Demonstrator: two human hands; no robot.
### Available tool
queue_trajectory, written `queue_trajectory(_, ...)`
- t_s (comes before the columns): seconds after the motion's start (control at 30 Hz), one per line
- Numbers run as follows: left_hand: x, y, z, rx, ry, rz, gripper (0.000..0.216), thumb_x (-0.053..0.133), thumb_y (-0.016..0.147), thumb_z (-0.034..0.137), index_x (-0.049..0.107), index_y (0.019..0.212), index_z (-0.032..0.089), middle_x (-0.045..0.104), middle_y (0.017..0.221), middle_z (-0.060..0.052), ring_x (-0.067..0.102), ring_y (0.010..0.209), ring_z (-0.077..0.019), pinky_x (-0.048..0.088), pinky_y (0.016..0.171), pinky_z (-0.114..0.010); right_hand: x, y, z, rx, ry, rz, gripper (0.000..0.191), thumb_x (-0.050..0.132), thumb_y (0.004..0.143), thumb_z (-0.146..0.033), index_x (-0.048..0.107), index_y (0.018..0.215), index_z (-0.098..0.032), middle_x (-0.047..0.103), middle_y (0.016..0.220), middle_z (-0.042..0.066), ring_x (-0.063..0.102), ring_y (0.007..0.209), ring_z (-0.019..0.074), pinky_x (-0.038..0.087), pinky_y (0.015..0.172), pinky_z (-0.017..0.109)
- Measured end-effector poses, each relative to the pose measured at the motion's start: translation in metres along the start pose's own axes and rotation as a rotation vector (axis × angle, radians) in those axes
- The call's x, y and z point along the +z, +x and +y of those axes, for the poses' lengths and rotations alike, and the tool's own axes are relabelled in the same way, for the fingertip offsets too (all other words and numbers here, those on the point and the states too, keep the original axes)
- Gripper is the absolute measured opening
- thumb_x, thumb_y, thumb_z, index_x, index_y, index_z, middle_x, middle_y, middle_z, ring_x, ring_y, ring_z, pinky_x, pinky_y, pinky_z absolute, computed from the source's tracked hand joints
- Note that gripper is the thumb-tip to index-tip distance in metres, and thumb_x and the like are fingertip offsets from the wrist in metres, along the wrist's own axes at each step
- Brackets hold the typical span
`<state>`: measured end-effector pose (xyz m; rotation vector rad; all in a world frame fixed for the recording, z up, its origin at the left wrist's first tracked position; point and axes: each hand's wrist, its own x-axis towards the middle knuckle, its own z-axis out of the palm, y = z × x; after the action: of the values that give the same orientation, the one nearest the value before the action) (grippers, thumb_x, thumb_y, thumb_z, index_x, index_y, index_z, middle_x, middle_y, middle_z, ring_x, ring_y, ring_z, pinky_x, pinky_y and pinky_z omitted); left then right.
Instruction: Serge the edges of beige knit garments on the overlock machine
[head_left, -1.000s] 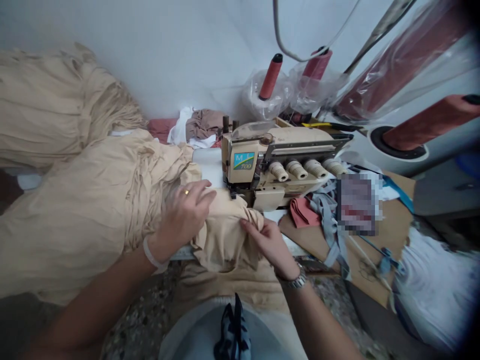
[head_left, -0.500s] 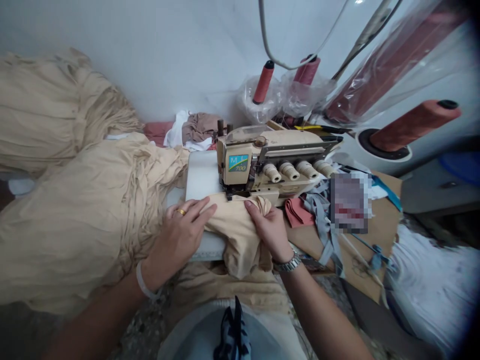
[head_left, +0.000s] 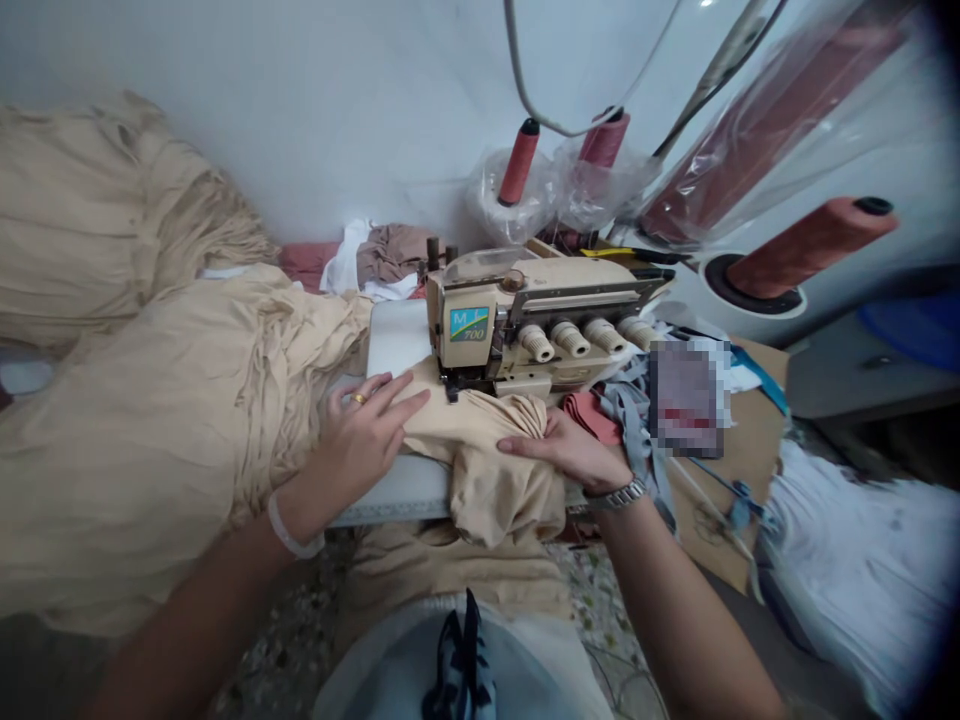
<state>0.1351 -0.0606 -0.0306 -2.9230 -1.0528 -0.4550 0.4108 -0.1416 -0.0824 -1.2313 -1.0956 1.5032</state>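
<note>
A piece of beige fabric [head_left: 495, 470] lies at the needle end of a cream overlock sewing machine [head_left: 555, 300], its back edge under the presser foot. My left hand [head_left: 367, 435], with a gold ring, rests flat on the fabric left of the foot, fingers stretched out and somewhat apart. To the right of the foot, my right hand [head_left: 574, 450] holds the bunched edge of the same fabric between thumb and fingers. The fabric's lower part hangs over the front edge of the white machine bed [head_left: 394, 335]. My right fingertips are partly hidden behind the folds.
A large heap of beige fabric [head_left: 150, 420] fills the left side. Grey strips [head_left: 634, 415] and a folded coral cloth [head_left: 590, 412] lie right of the machine on a brown board [head_left: 750, 440]. Thread cones [head_left: 810, 250] stand behind. White cloth [head_left: 862, 560] is piled at the lower right.
My right hand has shifted right along the fabric edge and changed its hold. The fabric has moved back and left past the foot, while my left hand stays nearly in place. The view shifted slightly.
</note>
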Motion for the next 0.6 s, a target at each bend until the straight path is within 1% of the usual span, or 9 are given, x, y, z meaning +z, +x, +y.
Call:
queue_trajectory(0.1, 0.003, 0.0, 0.001, -0.004, 0.014, 0.031, 0.043, 0.044, 0.095, 0.011, 0.063, 0.13, 0.026, 0.055, 0.147, -0.008, 0.049, 0.133, -0.0314, 0.034, 0.1, -0.051, 0.005, -0.003, 0.004, 0.055, 0.15, 0.081, 0.036, 0.086, 0.067, -0.035, 0.077, 0.097, -0.017, 0.079, 0.092, 0.005, 0.072, 0.085, 0.0218, 0.055, 0.087, 0.036)
queue_trajectory(0.17, 0.003, 0.003, 0.002, 0.034, -0.003, 0.033, 0.043, 0.043, 0.094, 0.009, 0.062, 0.13, 0.022, 0.056, 0.146, -0.009, 0.05, 0.131, -0.029, 0.036, 0.1, -0.047, 0.013, -0.004, 0.006, 0.072, 0.227, 0.119, 0.038, 0.087, 0.067, -0.037, 0.077, 0.098, -0.018, 0.079, 0.09, 0.005, 0.073, 0.082, 0.0221, 0.056, 0.083, 0.035)
queue_trajectory(0.23, 0.003, 0.006, 0.003, 0.089, -0.037, 0.01, 0.044, 0.041, 0.093, 0.007, 0.059, 0.132, 0.017, 0.059, 0.143, -0.01, 0.052, 0.129, -0.0256, 0.037, 0.101, -0.043, 0.02, -0.004, 0.007, 0.08, 0.263, 0.133, 0.035, 0.086, 0.067, -0.038, 0.077, 0.094, -0.018, 0.079, 0.087, 0.005, 0.073, 0.081, 0.022, 0.057, 0.078, 0.034)
queue_trajectory(0.3, 0.002, 0.009, 0.004, 0.113, -0.051, -0.009, 0.044, 0.04, 0.093, 0.005, 0.058, 0.132, 0.014, 0.061, 0.14, -0.011, 0.054, 0.128, -0.0245, 0.038, 0.101, -0.041, 0.024, -0.005, 0.008, 0.086, 0.282, 0.126, 0.032, 0.085, 0.069, -0.04, 0.077, 0.089, -0.017, 0.079, 0.085, 0.005, 0.073, 0.078, 0.0214, 0.058, 0.074, 0.032)
queue_trajectory(0.47, 0.0, 0.005, 0.009, 0.086, -0.022, 0.0, 0.043, 0.039, 0.093, 0.007, 0.059, 0.13, 0.016, 0.062, 0.14, -0.011, 0.056, 0.127, -0.0257, 0.038, 0.097, -0.042, 0.027, -0.008, 0.008, 0.095, 0.317, 0.113, 0.03, 0.085, 0.069, -0.04, 0.078, 0.087, -0.018, 0.08, 0.09, 0.006, 0.073, 0.077, 0.0203, 0.059, 0.073, 0.031)
queue_trajectory(0.53, 0.001, 0.005, 0.009, 0.093, -0.025, -0.005, 0.044, 0.04, 0.093, 0.008, 0.059, 0.131, 0.017, 0.062, 0.14, -0.011, 0.055, 0.128, -0.0253, 0.038, 0.098, -0.042, 0.026, -0.008, 0.007, 0.092, 0.311, 0.124, 0.029, 0.085, 0.069, -0.039, 0.078, 0.085, -0.017, 0.08, 0.088, 0.006, 0.073, 0.076, 0.0206, 0.06, 0.071, 0.032)
queue_trajectory(0.6, 0.004, 0.01, 0.004, 0.09, -0.03, -0.011, 0.046, 0.04, 0.092, 0.008, 0.059, 0.132, 0.018, 0.061, 0.141, -0.011, 0.054, 0.129, -0.0252, 0.038, 0.1, -0.042, 0.026, -0.006, 0.007, 0.086, 0.299, 0.139, 0.027, 0.085, 0.068, -0.038, 0.077, 0.082, -0.017, 0.079, 0.083, 0.005, 0.072, 0.074, 0.0206, 0.06, 0.071, 0.032)
